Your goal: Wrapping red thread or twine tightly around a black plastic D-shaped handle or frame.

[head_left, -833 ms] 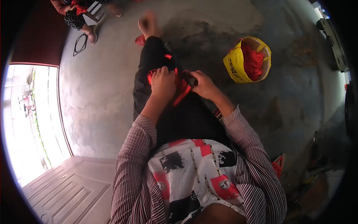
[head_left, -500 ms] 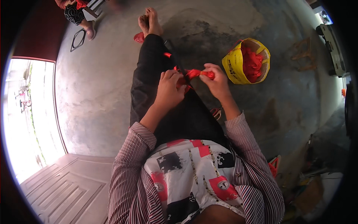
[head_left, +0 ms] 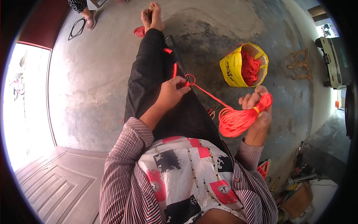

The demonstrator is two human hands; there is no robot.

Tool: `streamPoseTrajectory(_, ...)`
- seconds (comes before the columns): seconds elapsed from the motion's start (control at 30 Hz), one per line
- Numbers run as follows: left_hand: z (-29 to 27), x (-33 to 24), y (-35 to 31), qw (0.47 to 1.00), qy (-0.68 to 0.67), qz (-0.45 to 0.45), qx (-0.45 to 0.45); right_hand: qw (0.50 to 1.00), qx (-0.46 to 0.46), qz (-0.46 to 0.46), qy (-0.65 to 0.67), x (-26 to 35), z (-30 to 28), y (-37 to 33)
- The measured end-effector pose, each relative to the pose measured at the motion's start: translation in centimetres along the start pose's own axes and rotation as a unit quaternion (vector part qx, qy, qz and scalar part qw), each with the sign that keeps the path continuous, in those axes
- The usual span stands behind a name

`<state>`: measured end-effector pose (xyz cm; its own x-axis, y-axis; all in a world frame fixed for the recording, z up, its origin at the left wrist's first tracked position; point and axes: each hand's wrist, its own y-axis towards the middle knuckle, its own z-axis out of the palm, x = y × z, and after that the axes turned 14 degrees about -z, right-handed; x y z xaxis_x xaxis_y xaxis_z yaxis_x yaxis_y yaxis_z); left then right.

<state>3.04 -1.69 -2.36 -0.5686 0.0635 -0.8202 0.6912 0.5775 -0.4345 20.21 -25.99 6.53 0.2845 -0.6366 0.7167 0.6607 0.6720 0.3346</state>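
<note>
Between the thumb and fingers of my left hand a red cord is pinched, with a small loop standing up at the fingertips. From there a single strand runs right to a bundle of red cord, bound round its middle with a yellow-orange tie. My right hand is closed around that bundle, off to the right of my lap. A black metal bar lies along my trousered leg beside the left hand, and more red cord passes next to it.
A yellow bag holding red cord stands on the floor beyond my right hand. Scissors are partly visible beside my thigh. A small wooden stool stands at the right. Another person's foot shows at the far left.
My right hand has moved right and nearer, carrying the cord bundle away from the left hand. A strand now stretches between the hands. My left hand stays near the black bar.
</note>
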Motion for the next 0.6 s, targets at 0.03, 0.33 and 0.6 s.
streamPoseTrajectory(0.03, 0.1, 0.1, 0.2, 1.000, -0.016, -0.008, 0.012, 0.998, -0.022, -0.029, 0.060, -1.0, -0.9, -0.1)
streamPoseTrajectory(0.33, 0.2, -0.1, 0.1, 1.000, -0.014, -0.020, 0.016, 0.977, -0.168, 0.125, -0.040, -10.8, 1.1, 0.2)
streamPoseTrajectory(0.6, 0.5, 0.1, 0.0, 0.996, -0.085, -0.034, 0.010, 0.957, -0.044, 0.121, -0.262, -11.4, 4.5, 1.1)
